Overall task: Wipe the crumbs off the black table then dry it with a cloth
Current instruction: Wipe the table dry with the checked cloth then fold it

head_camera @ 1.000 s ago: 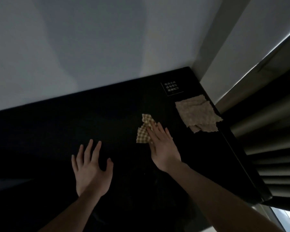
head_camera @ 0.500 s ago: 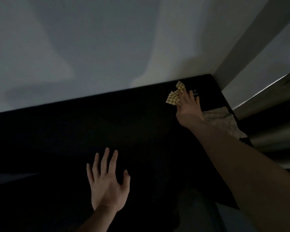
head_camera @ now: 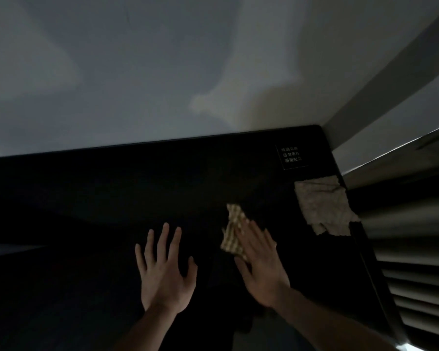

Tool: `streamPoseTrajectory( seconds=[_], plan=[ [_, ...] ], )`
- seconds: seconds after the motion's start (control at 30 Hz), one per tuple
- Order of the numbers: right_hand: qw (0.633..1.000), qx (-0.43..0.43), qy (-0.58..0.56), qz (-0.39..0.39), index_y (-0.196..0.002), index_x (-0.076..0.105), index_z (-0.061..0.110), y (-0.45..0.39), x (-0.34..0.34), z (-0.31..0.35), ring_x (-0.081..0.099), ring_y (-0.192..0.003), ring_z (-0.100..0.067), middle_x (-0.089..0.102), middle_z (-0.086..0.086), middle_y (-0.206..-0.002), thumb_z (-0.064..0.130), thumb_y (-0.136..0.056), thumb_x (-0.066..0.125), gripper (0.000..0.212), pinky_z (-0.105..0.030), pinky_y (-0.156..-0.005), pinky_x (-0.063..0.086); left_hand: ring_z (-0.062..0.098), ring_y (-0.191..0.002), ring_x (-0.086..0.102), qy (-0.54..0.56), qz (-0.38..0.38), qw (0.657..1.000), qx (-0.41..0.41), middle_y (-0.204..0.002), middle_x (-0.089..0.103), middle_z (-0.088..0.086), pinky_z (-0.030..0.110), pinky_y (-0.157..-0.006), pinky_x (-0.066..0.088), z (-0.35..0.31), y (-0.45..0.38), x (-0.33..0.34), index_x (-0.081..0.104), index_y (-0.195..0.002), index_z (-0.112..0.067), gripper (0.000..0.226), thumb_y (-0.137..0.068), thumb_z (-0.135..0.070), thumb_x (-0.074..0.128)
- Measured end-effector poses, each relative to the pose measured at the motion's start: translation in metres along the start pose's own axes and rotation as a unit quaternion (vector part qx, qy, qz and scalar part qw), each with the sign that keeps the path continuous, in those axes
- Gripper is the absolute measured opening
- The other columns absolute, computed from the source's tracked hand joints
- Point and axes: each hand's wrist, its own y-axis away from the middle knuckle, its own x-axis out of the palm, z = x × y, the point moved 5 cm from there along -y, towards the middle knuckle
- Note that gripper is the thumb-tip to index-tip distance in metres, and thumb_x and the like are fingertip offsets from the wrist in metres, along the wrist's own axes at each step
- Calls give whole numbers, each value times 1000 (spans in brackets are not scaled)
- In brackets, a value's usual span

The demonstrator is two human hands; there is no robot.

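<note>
Dim light, black table (head_camera: 112, 198) against a pale wall. Right hand (head_camera: 260, 262) lies flat on the checked cloth (head_camera: 232, 231), fingers together and extended, palm pressing the cloth to the surface — no pinch, just downward pressure. The cloth shows from under the fingertips on the far-left side, bunched.

Change: half a second ago the same hand and cloth were stretched out to the far right corner, near the label (head_camera: 291, 155). Now they have been drawn back toward the body, close to where they were a second ago. Reads as one out-and-back wiping stroke.

Left hand (head_camera: 164, 272) rests palm down on the table, fingers spread apart, holding nothing. It sits in much the same place across all three views — a brace, likely.

Second cloth, the pale one (head_camera: 323, 206), lies flat at the right edge below the label, untouched, one corner hanging slightly past the edge. Probably the drying cloth.

Judgement: the wiping stage is in progress; drying not yet begun. Crumbs too small and the surface too dark to see, so cannot tell how much remains. The left part of the table probably needs passes as well.
</note>
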Motion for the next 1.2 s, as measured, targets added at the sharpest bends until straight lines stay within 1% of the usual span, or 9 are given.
streamPoseTrajectory(
  seconds=[0.2, 0.33, 0.47, 0.57, 0.67, 0.77, 0.9, 1.07, 1.2],
  plan=[
    [994, -38, -84, 64, -164, 25, 35, 71, 1, -2, 0, -161, -8, 5, 22, -173, 37, -110, 41, 56, -38, -131, 4, 27, -162, 0, 10, 8, 1000, -3, -174, 9, -7, 56, -130, 3, 1, 1, -1, 22, -162, -35, 75, -92, -58, 39],
    [986, 44, -158, 1, -156, 34, 51, 73, -16, -18, 26, -153, 0, 22, 29, -166, 39, -108, 46, 51, -27, -126, 22, 26, -162, 0, 9, -2, 1000, -6, -173, 10, -8, 54, -131, 3, 1, 3, -1, 22, -162, -36, 75, -93, -58, 41],
    [971, 184, -155, 17, -152, 40, 46, 68, -25, -38, 42, -131, -2, 44, 25, -143, 55, -100, 55, 54, -33, -114, 37, 25, -162, 1, -2, -5, 1000, -11, -173, 10, -9, 54, -131, 4, 0, 3, 1, 21, -162, -36, 74, -94, -55, 45],
    [969, 177, -152, 75, -140, 46, 48, 60, -28, -35, 49, -111, -5, 57, 24, -113, 59, -94, 61, 50, -30, -99, 41, 25, -162, 0, -15, 1, 999, -30, -173, 10, -7, 54, -131, 4, -5, 4, -2, 21, -162, -35, 74, -96, -52, 50],
    [972, 142, -157, 106, -112, 58, 40, 53, -34, -34, 49, -100, -8, 60, 19, -96, 50, -95, 64, 20, -31, -93, 46, 25, -161, 1, 12, 15, 997, -74, -173, 12, -6, 51, -131, 5, -20, 3, -11, 25, -161, -32, 74, -95, -49, 53],
    [961, 124, -211, 130, -92, 59, 33, 50, -44, -45, 59, -93, -10, 60, 12, -98, 40, -97, 66, 11, -36, -90, 54, 26, -159, 12, 88, 39, 986, -136, -170, 21, -3, 48, -130, 19, -45, 8, -25, 34, -157, -29, 75, -90, -49, 60],
    [918, 139, -321, 185, -93, 54, 35, 51, -76, -63, 63, -89, -8, 63, 8, -97, 30, -102, 60, 12, -27, -76, 52, 21, -139, 47, 253, 107, 948, -161, -150, 50, -5, 44, -115, 44, -94, 33, -27, 54, -140, -36, 53, -90, -42, 67],
    [941, 58, -318, 98, -92, 58, 32, 70, -133, -75, 66, -89, -2, 68, 12, -91, 20, -97, 64, 15, -27, -78, 53, 10, -138, 51, 388, 100, 908, -124, -142, 58, -14, 28, -110, 41, -152, 75, -22, 53, -125, -50, 44, -93, -26, 71],
    [957, -25, -289, 9, -88, 60, 34, 82, -177, -77, 65, -92, -2, 67, 15, -91, 11, -96, 65, 25, -12, -76, 48, -7, -134, 49, 415, 42, 908, -18, -147, 51, -24, 21, -112, 43, -187, 94, -39, 46, -150, -39, 76, -86, -10, 76]
  ],
)
